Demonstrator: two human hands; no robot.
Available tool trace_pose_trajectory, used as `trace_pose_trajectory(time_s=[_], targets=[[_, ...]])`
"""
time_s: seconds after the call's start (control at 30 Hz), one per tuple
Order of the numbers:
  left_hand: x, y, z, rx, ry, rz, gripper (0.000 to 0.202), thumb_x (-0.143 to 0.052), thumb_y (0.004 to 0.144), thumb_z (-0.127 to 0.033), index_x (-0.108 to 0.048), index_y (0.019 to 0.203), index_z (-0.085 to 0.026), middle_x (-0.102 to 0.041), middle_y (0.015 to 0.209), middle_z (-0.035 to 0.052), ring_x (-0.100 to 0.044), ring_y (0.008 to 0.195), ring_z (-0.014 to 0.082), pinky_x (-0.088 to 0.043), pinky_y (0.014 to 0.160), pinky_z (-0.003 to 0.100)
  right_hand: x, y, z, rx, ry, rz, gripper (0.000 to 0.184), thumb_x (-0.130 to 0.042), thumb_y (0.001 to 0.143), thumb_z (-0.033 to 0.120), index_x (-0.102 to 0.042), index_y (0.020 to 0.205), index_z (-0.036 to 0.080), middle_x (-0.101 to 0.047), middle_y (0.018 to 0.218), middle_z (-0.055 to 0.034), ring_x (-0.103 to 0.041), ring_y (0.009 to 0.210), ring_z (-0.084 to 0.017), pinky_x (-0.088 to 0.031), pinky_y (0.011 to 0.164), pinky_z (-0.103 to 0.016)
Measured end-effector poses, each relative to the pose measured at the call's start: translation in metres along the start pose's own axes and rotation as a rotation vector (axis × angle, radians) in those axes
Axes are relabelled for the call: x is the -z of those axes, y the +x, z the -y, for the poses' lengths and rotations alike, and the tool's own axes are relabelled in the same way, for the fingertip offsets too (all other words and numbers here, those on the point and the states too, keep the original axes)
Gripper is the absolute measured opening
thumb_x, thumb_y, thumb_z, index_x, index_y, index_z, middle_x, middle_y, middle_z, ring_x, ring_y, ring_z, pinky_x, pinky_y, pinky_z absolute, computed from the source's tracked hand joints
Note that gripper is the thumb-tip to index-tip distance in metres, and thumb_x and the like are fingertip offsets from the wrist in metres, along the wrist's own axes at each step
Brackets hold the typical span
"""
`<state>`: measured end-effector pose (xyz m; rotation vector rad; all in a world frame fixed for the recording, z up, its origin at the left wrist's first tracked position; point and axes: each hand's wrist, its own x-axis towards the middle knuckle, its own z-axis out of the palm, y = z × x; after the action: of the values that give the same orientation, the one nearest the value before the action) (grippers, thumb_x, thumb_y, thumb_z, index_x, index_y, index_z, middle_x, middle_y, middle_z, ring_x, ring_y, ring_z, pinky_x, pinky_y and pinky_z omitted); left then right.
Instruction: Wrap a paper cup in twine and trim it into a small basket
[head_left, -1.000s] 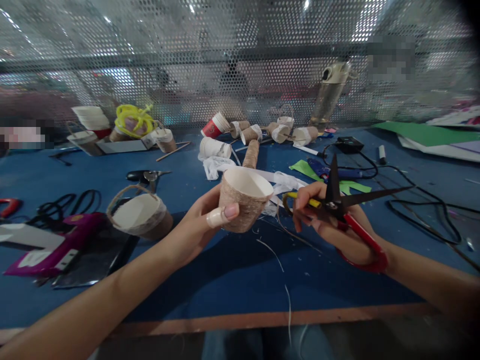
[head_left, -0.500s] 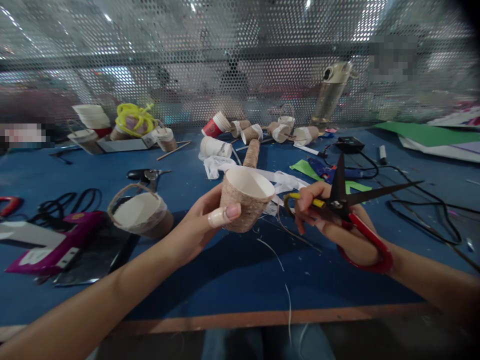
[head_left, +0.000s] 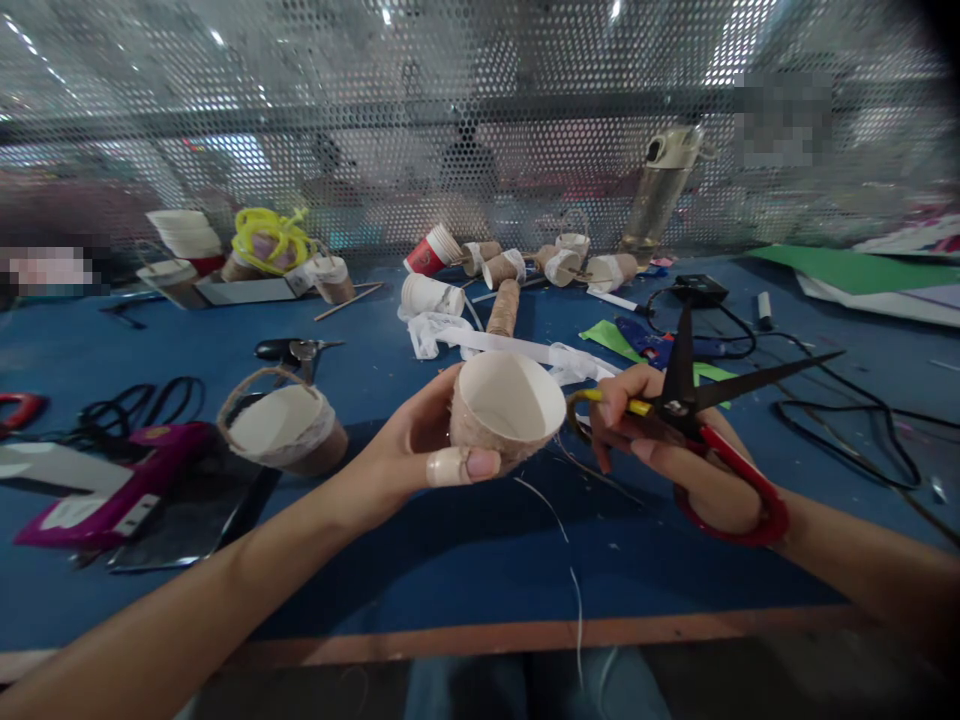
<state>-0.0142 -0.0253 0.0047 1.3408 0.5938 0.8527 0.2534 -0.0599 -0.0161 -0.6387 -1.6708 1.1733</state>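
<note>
Left hand (head_left: 409, 455) grips cup (head_left: 504, 408) — scissors (head_left: 701, 420) beside.

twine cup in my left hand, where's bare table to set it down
Bare blue table lies below both hands, up to the orange front edge; only thin threads cross it. Another patch sits behind the black scissors. Crowded: cups at the back, cables on the right.

Blue-topped table (head_left: 450, 560), worn wood-tone strip along near edge. Perforated metal screen (head_left: 480, 120) runs across back, bright overhead lights glinting through holes. Room behind screen blurry, can't make out much. Overall lighting dimmish, cool.
</note>
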Motion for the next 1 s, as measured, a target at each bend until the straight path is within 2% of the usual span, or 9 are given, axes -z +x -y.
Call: trace_pose_trajectory(time_s=[0.33, 0.5, 0.73, 1.0], targets=[[-0.0045, 0.001, -0.0017, 0.028, -0.039, -0.018, 0.069, -0.087, 0.068, -0.036, -0.063, 0.131, -0.021, -0.069, 0.125, 0.0144, -0.063, 0.12, 0.0383, -0.056, 0.098, 0.045, -0.0012, 0.0021, 0.0032, -0.043, 0.005, 0.011, 0.008, -0.055, 0.1, 0.034, -0.055, 0.103, 0.027, -0.048, 0.086, -0.0002, -0.055, 0.07, -0.015, -0.048, 0.064, -0.031], [-0.0031, 0.0001, -0.0017, 0.021, -0.006, -0.02, 0.07, -0.086, 0.069, -0.036, -0.062, 0.134, -0.021, -0.068, 0.128, 0.0141, -0.061, 0.124, 0.0392, -0.051, 0.105, 0.047, -0.0021, 0.0016, 0.0037, -0.057, 0.042, -0.009, 0.011, -0.058, 0.098, 0.036, -0.056, 0.101, 0.026, -0.049, 0.082, -0.0001, -0.054, 0.07, -0.016, -0.05, 0.062, -0.031], [-0.0028, 0.0007, -0.0015, 0.014, -0.016, -0.021, 0.07, -0.086, 0.069, -0.036, -0.063, 0.133, -0.02, -0.069, 0.127, 0.0146, -0.061, 0.123, 0.0394, -0.051, 0.104, 0.049, -0.0042, 0.0035, 0.005, -0.049, 0.056, -0.056, 0.012, -0.06, 0.096, 0.036, -0.057, 0.097, 0.025, -0.047, 0.08, 0.0005, -0.051, 0.067, -0.015, -0.05, 0.058, -0.03], [-0.0007, 0.0008, -0.002, -0.022, 0.02, 0.001, 0.064, -0.085, 0.072, -0.035, -0.064, 0.131, -0.023, -0.07, 0.125, 0.0101, -0.064, 0.118, 0.0334, -0.053, 0.101, 0.04, -0.0002, -0.0034, -0.0009, -0.026, -0.033, 0.0, 0.012, -0.053, 0.101, 0.035, -0.055, 0.11, 0.028, -0.045, 0.089, -0.0004, -0.053, 0.074, -0.016, -0.047, 0.068, -0.033]])
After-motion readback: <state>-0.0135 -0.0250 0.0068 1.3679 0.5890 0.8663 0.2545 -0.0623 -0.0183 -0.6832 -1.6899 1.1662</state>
